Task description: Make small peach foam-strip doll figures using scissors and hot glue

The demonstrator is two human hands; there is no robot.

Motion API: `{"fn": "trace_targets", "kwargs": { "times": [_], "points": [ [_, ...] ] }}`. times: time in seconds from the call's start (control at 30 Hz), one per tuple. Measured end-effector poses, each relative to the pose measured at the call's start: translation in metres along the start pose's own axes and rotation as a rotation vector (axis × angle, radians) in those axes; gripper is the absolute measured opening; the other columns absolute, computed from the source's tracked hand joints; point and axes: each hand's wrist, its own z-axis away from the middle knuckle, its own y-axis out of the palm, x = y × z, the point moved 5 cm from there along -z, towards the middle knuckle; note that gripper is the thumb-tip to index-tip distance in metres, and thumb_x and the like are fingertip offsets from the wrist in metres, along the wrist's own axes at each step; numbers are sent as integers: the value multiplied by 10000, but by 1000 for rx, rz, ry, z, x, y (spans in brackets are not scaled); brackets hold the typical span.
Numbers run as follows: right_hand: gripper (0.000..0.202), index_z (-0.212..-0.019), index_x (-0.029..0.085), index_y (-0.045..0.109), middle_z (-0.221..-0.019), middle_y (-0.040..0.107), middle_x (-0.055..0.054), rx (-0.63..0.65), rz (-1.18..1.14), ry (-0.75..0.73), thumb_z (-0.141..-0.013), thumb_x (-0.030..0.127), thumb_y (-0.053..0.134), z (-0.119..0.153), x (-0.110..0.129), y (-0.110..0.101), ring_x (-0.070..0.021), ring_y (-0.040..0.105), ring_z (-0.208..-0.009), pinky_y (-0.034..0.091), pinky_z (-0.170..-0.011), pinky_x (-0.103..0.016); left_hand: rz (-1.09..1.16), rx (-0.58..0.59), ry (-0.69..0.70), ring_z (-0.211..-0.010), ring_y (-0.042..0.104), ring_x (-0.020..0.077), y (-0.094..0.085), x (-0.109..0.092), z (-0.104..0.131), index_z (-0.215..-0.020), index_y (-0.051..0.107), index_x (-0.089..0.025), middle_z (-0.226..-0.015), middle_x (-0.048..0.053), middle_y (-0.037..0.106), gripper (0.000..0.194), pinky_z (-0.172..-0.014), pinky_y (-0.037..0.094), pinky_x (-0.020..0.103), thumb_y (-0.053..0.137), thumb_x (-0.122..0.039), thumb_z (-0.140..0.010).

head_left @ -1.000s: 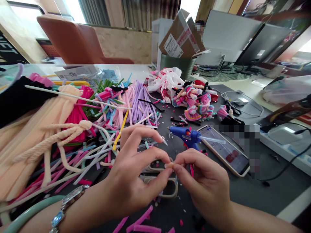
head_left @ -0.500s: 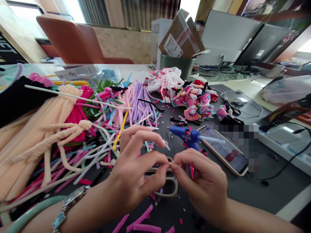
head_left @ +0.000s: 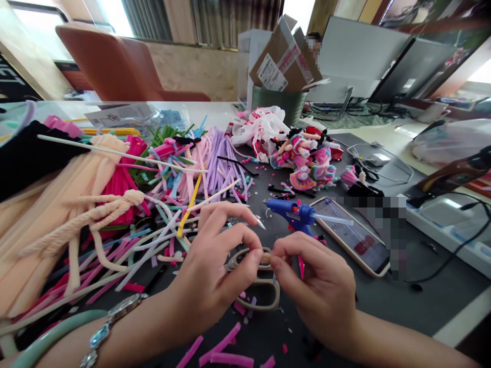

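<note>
My left hand (head_left: 226, 255) pinches thumb and forefinger together above the scissors (head_left: 268, 296), its other fingers curled; a pointed silvery tip shows at one finger. Facing it, my right hand (head_left: 316, 281) is also pinched, its fingertips a short way from the left ones. A tiny light-coloured piece shows between the two pinches, too small to make out. The beige-handled scissors lie on the dark mat beneath, partly hidden by my left hand. Just beyond my right hand lies a blue glue gun (head_left: 291, 212) with a clear glue stick in its back.
Fuzzy stems (head_left: 218, 158) in many colours cover the left side. Small fuzzy dolls (head_left: 310, 158) are piled behind the glue gun. A phone (head_left: 355, 237) lies at the right, near a power strip (head_left: 452, 235). Pink offcuts (head_left: 232, 360) lie in front; a green bin (head_left: 284, 105) stands behind.
The fingertips of my two hands have moved slightly apart. My left hand's upper fingers have shifted a little to the right and down, and more of the scissor handle shows.
</note>
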Motion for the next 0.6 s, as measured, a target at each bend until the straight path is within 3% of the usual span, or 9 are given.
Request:
{"fn": "trace_targets", "kwargs": {
  "times": [0.33,0.6],
  "points": [
    [131,-675,187,585,-614,551,39,11,-68,169,-795,135,572,0,-13,2,-82,480,-539,393,-499,-200,112,18,-88,-1018,469,187,-6,8,-5,-763,505,-185,-1021,42,483,173,-935,348,392,397,-157,-895],
    [106,-702,194,590,-616,533,43,15,-105,194,-798,152,567,2,-17,3,-85,481,-549,388,-498,-198,152,-1,-108,-1036,469,190,-2,13,-1,-797,620,-225,-1042,22,454,111,-960,330,404,531,-186,-849]
  ]
}}
